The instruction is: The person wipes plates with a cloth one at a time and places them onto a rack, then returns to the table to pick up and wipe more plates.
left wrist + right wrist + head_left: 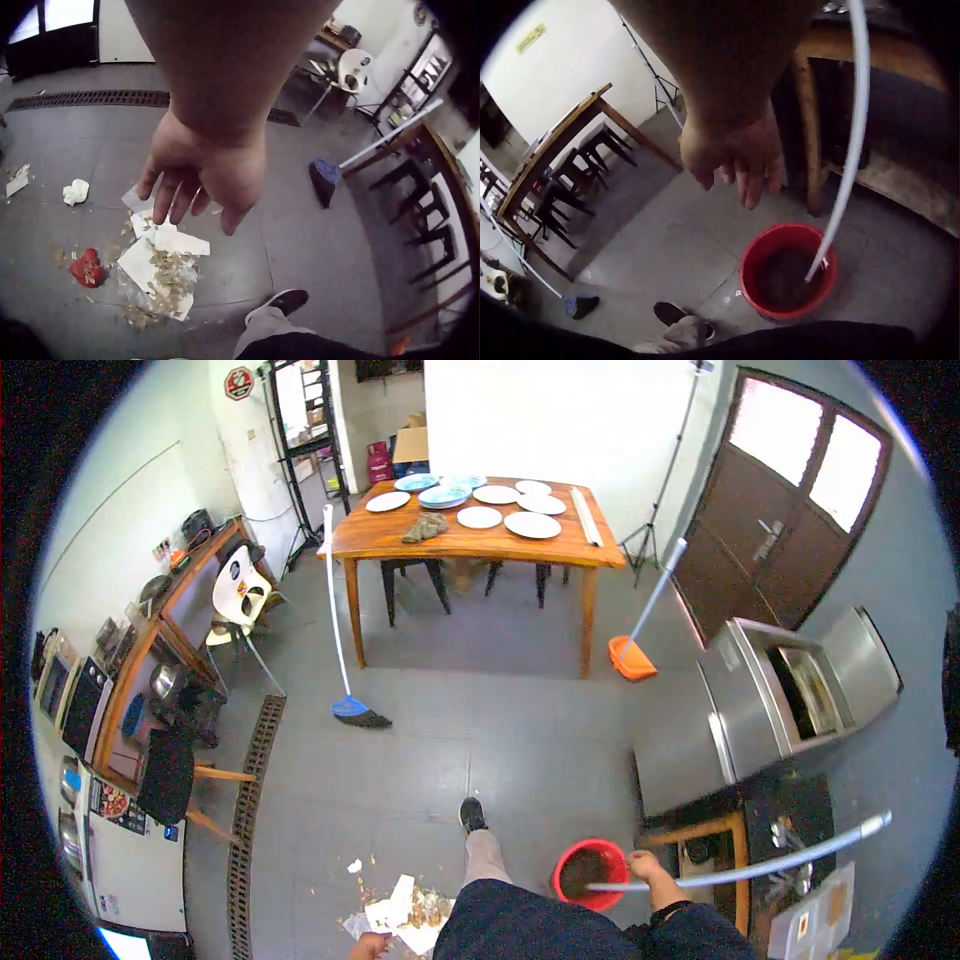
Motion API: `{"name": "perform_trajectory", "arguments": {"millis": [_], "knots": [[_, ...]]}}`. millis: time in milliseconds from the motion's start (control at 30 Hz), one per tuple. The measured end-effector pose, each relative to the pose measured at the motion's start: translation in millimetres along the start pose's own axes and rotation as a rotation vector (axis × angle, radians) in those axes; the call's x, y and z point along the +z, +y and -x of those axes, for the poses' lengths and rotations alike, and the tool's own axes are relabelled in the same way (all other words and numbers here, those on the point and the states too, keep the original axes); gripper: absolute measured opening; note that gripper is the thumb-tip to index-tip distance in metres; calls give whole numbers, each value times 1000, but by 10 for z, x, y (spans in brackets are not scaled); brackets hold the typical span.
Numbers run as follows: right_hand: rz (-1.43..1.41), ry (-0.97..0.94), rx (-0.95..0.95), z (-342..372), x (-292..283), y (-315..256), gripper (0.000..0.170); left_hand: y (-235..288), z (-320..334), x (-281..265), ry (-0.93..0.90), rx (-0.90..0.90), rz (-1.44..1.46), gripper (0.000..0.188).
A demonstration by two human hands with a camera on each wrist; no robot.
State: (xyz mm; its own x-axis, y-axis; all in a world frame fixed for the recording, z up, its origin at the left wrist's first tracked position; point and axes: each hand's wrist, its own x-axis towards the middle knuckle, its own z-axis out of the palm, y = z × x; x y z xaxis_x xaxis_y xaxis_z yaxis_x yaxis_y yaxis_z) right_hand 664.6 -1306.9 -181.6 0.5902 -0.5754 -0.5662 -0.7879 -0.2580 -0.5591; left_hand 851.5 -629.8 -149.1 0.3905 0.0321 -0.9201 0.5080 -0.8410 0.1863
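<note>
My left hand [206, 176] hangs with loose, relaxed fingers over a pile of litter on the floor. The pile holds white paper pieces [180, 241], clear plastic and brown scraps [174, 274]. A crumpled red wrapper [88, 268] and a balled white tissue [76, 192] lie beside it. My right hand [739, 161] hangs relaxed above and beside a red bucket [751, 289], fingers pointing down and holding nothing. A pale pole [851, 161] leans in the bucket, its lower end in the dark contents, apart from the hand in the right wrist view.
A blue-headed broom [350, 707] stands against the wooden table [470, 545], which bears several plates. An orange dustpan [632, 658] stands right of the table. A drain grate [255, 790] runs along the left, steel appliances [690, 750] along the right.
</note>
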Motion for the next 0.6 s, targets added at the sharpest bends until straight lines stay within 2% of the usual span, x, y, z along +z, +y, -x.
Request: {"name": "perform_trajectory", "arguments": {"millis": [100, 133, 167, 200, 233, 267, 300, 333, 367, 433, 500, 533, 600], "knots": [[463, -262, -66, -172, -309, -1026, 16, 43, -673, -276, 51, 95, -52, 48], [423, -243, 33, -438, -277, -1077, 16, 171, -874, -463, 69, 126, -73, 48], [382, -227, 138, -684, -245, -987, 16, 314, -1067, -663, 98, 425, -552, 47], [401, -256, 144, -830, -285, -1035, 16, 466, -1206, -813, 91, 366, -503, 44], [420, -285, 150, -974, -325, -1085, 16, 867, -1216, -1021, 79, 304, -455, 42], [489, -355, 44, -1076, -396, -1278, 15, 1423, -1103, -1305, 74, 247, -408, 40], [426, -344, 38, -1240, -475, -1490, 16, 1783, -1097, -1516, 75, 193, -361, 39], [363, -333, 32, -1415, -554, -1684, 16, 1934, -1337, -1689, 226, 284, -442, 41], [169, -249, 133, -1467, -620, -2129, 17, 2128, -1524, -1867, 376, 371, -527, 43], [-225, -84, 350, -1550, -604, -2817, 19, 2579, -1687, -2189, 445, 213, -52, 48], [-87, -74, 271, -1821, -477, -3053, 20, 3495, -978, -2625, 394, 178, 96, 53], [-20, -66, 229, -1963, -429, -3190, 20, 3619, -1078, -2757, 377, 158, 102, 53], [-134, -177, 346, -2026, -410, -3626, 21, 3935, -1451, -2951, 341, 126, 125, 52]]}}
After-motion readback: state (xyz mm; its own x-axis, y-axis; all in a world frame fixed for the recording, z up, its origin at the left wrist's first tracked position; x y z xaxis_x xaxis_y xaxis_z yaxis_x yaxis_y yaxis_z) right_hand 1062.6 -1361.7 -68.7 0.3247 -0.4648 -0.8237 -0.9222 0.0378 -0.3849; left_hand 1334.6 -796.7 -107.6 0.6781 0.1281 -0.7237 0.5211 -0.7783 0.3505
